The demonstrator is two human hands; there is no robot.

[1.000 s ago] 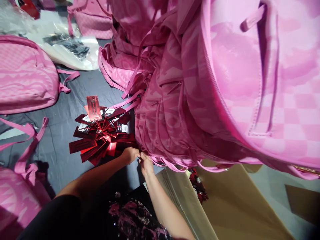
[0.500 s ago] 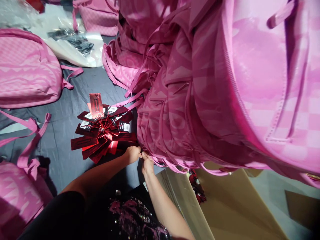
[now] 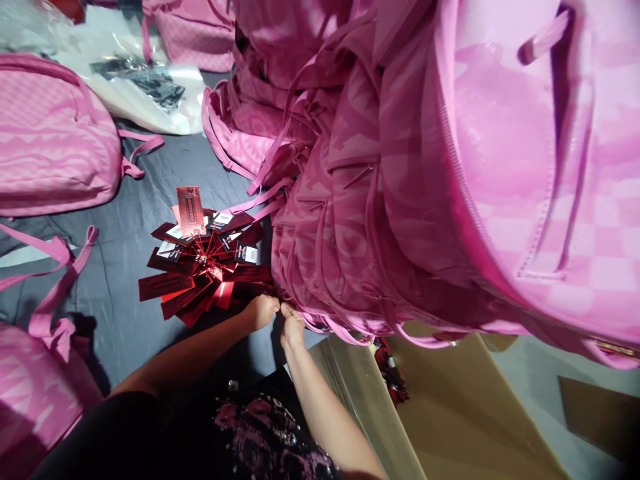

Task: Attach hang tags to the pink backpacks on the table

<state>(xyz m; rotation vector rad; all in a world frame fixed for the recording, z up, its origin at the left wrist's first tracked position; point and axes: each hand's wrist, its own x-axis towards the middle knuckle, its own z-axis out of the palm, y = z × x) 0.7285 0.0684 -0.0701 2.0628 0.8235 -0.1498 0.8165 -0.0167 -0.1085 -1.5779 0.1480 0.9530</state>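
My left hand [image 3: 263, 311] is closed in a pinch beside the lower end of a stacked pile of pink backpacks [image 3: 345, 233]. Close against it, my right hand [image 3: 292, 324] pinches too, its fingertips almost meeting the left ones. Whatever lies between the fingers is too small to make out. Just left of my hands, a fanned-out bunch of red and black hang tags [image 3: 180, 285] rests on the dark cloth [image 3: 125, 267], with strings gathered at its middle. Pink straps [image 3: 345, 331] hang from the backpacks near my right hand.
At left lie more pink backpacks, one upper [image 3: 55, 140] and one lower [image 3: 35, 393]. Clear plastic packaging [image 3: 170, 113] lies at the back. An open cardboard box [image 3: 450, 400] stands at lower right, with more red tags [image 3: 391, 377] by its edge.
My fingertips have drawn slightly apart, both hands staying pinched beside the backpacks. The whole view has shifted a little; the tags and bags lie as before.
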